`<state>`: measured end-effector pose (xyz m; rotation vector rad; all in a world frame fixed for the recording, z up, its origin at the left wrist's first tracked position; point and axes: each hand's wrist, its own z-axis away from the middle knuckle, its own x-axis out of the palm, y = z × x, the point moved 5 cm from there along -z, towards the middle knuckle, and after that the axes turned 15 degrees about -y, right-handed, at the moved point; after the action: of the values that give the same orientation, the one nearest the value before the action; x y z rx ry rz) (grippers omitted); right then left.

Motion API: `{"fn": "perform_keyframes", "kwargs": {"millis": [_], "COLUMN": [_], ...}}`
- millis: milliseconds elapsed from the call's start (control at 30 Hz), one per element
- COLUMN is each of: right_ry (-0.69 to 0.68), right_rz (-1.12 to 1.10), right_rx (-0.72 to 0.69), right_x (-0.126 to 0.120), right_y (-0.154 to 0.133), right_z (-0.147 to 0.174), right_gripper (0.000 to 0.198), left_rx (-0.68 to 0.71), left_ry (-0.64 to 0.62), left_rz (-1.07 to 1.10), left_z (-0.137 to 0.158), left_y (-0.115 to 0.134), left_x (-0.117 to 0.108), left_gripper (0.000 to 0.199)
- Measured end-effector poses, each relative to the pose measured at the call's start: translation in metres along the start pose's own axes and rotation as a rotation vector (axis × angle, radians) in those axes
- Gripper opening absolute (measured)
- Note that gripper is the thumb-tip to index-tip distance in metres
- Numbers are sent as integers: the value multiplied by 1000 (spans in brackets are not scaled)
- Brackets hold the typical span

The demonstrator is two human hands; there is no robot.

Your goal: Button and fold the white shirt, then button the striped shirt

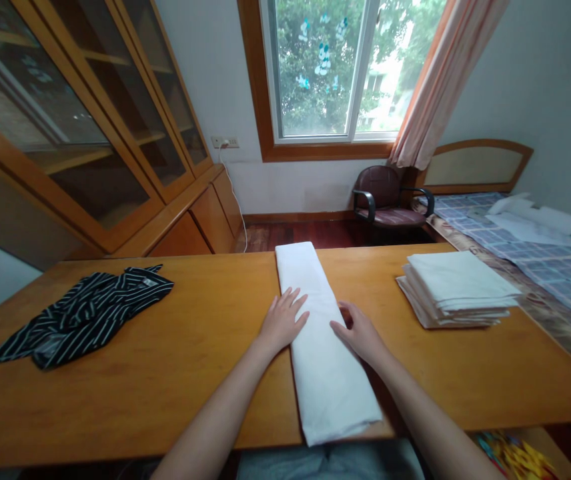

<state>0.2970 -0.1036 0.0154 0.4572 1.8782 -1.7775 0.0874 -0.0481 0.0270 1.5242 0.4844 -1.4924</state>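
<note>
A long folded strip of white cloth (323, 363) lies lengthwise over the wooden table, from its far edge to its near edge. My left hand (283, 319) rests flat on the strip's left side, fingers spread. At the right edge is my right hand (360, 337), its thumb touching the top of the cloth and its curved fingers apart from the thumb, beside the edge. To the right sits a neat stack of folded white cloths (460, 287). A crumpled black garment with white stripes (90, 310) lies on the left.
The wooden table (205, 387) spans the view. Below its right front edge is an open drawer with yellow and other coloured items (513, 457). Beyond stand a glass-doored cabinet (130, 100), an armchair (388, 197) and a bed (540, 247) with papers on it.
</note>
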Motion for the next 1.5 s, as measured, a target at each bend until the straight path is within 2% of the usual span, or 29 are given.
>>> {"fn": "perform_keyframes", "kwargs": {"millis": [233, 533, 667, 800, 900, 1033, 1100, 1233, 1300, 1500], "right_ry": [-183, -132, -153, -259, -373, -504, -463, -121, -25, -25], "right_rz": [-19, 104, 121, 124, 139, 83, 46, 161, 245, 338], "right_rx": [99, 94, 82, 42, 12, -69, -103, -179, -218, -246], "right_x": [-1, 4, 6, 10, 16, 21, 19, 5, 7, 28], "right_y": [-5, 2, 3, -2, -11, -26, -29, -28, -26, -17], "right_z": [-1, -3, -3, 1, 6, 7, 1, -17, -23, -25], "right_gripper": [42, 48, 51, 49, 48, 23, 26, 27, 26, 33], "left_rx": [6, -1, 16, 39, 14, 23, 64, 124, 111, 70], "left_ry": [-11, -11, -23, -37, 3, 86, 107, 105, 108, 108], "left_rz": [-5, 1, 10, -4, -33, -72, -76, -97, -114, -126], "left_z": [3, 5, 5, 5, 7, 16, 23, 33, 36, 40], "left_y": [-2, -3, -7, -11, -10, 5, 17, 34, 34, 28], "left_x": [4, 4, 5, -1, -9, -14, -11, 4, 12, 22], "left_gripper": [52, 51, 50, 48, 47, 43, 42, 43, 47, 52]}}
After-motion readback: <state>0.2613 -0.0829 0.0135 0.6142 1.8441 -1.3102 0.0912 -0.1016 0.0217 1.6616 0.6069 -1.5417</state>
